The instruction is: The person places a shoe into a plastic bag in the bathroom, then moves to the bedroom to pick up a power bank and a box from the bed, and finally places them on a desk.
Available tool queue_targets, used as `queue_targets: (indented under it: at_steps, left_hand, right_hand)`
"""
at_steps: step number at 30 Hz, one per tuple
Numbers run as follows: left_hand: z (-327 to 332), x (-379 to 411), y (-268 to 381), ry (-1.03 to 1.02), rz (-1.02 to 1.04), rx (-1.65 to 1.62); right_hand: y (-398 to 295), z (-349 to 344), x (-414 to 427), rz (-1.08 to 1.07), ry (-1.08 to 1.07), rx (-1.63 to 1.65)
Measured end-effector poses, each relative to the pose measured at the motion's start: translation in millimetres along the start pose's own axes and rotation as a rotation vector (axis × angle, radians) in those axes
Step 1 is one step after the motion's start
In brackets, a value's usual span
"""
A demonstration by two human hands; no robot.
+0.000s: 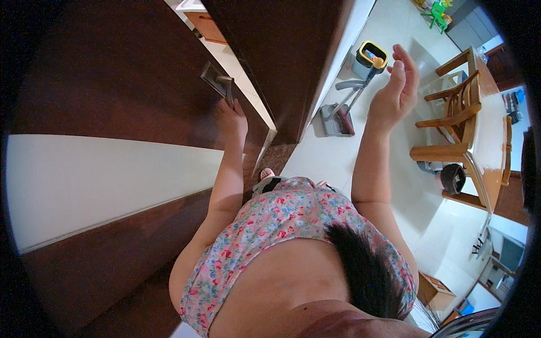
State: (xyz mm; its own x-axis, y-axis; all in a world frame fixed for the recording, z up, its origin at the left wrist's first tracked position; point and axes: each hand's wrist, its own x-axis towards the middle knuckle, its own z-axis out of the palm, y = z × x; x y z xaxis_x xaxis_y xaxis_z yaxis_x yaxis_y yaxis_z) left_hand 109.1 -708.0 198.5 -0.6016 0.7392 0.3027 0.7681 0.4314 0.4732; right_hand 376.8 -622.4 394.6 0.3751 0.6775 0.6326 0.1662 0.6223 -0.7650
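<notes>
My left hand [231,122] is closed around the metal lever handle [227,89] of a dark brown wooden door [127,72]. The door stands ajar, and a narrow gap runs between it and the dark door frame [279,46]. Through that gap I see a strip of tiled floor and an orange-brown cabinet [207,26]. My right hand [395,93] is raised in the air on the other side of the frame, holding nothing, with its fingers loosely bent and apart. In the picture it lies close to a long-handled dustpan [331,122] and broom, but does not touch them.
A bin [364,67] with a yellow rim stands beside the dustpan against the wall. To the right are a wooden armchair [454,107], a wooden table [486,139] and a small dark-lined basket [452,178] on white tiles. Farther off stands a green child's chair [438,16].
</notes>
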Motion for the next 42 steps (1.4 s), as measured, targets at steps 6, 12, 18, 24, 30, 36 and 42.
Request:
queue_targets:
  at_steps: [6,12,18,24,30,36,42]
  left_hand:
    - [-5.9,-49.3,41.8,0.031,0.081,0.033]
    - [5.4,-72.9,51.4,0.155,0.074,0.011]
    - [-1.5,-84.4,68.9,0.191,0.096,0.074]
    - [-5.0,-87.9,76.1,0.118,0.054,0.008]
    - [-14.3,-87.5,89.2,0.077,-0.115,0.093]
    - [-58.8,-74.9,105.2,-0.115,-0.073,0.296]
    - [-79.0,-91.4,162.7,0.145,0.001,0.481]
  right_hand:
    - [22.1,-57.7,7.7,0.057,-0.078,-0.065]
    - [30.7,-90.3,0.8,0.105,-0.124,-0.094]
    - [30.9,-123.2,0.3,0.159,-0.210,-0.151]
    - [37.8,-149.5,1.7,0.183,-0.193,-0.146]
    - [44.7,-171.8,5.8,0.193,-0.233,-0.167]
    - [65.8,-204.0,13.0,0.219,-0.231,-0.186]
    - [74.1,-243.4,22.2,0.372,-0.211,-0.197]
